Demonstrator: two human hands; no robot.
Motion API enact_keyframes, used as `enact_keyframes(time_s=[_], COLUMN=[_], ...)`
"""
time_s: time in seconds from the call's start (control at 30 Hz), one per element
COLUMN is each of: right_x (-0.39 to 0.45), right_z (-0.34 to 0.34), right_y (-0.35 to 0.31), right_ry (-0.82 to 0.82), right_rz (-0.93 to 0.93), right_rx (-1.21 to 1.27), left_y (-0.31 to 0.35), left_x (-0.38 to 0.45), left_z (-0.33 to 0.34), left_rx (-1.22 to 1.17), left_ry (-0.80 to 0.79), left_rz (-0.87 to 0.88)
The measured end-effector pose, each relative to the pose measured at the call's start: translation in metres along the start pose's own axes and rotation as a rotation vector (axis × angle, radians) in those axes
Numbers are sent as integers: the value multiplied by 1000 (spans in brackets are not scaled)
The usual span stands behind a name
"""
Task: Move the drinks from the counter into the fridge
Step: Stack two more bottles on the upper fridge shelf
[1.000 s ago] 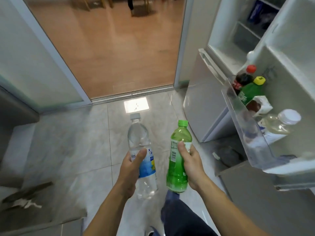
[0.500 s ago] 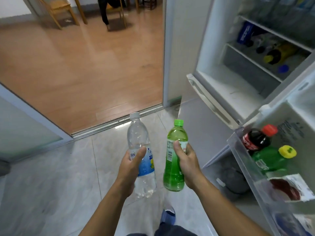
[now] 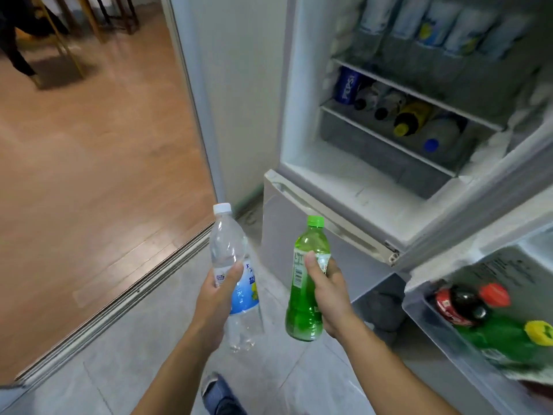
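Note:
My left hand (image 3: 217, 304) grips a clear water bottle (image 3: 229, 247) with a white cap and blue label, held upright. My right hand (image 3: 332, 298) grips a green drink bottle (image 3: 302, 307) with a green cap, also upright. Both are held in front of me above the tiled floor, left of the open fridge (image 3: 353, 187). Inside the fridge, several bottles and a blue can (image 3: 347, 85) lie on a lower shelf, and more bottles stand on the shelf above.
The fridge door (image 3: 466, 229) swings open at right; its door bin (image 3: 428, 310) holds a red-capped cola bottle (image 3: 460, 304) and a yellow-capped green bottle (image 3: 508, 339). A sliding-door track (image 3: 119, 295) leads to a wooden floor at left. My foot (image 3: 218, 393) is below.
The view has swung up and right, bringing the fridge interior into sight. Both hands still hold their bottles and have come closer to the fridge.

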State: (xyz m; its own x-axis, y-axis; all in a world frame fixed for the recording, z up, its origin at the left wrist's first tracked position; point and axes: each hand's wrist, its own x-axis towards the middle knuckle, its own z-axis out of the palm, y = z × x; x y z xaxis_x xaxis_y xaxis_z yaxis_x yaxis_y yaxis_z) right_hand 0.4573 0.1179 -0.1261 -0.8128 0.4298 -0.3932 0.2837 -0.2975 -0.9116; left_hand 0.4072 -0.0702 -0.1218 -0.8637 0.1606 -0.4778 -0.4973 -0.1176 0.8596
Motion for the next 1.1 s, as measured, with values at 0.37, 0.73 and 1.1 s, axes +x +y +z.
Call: enact_keyframes(time_s=[0.37,0.73,1.1], right_x=[49,158,256], right_z=[11,-59,-127], right_y=[-74,-238,-365], right_ry=[338,802,1037], right_rz=[-119,-548,-631], right_rx=[162,73,31], left_y=[91,185,240], left_x=[115,178,217], left_z=[67,233,327], left_rx=[108,170,79], left_ry=[-417,-601,-662], left_rz=[20,232,323])
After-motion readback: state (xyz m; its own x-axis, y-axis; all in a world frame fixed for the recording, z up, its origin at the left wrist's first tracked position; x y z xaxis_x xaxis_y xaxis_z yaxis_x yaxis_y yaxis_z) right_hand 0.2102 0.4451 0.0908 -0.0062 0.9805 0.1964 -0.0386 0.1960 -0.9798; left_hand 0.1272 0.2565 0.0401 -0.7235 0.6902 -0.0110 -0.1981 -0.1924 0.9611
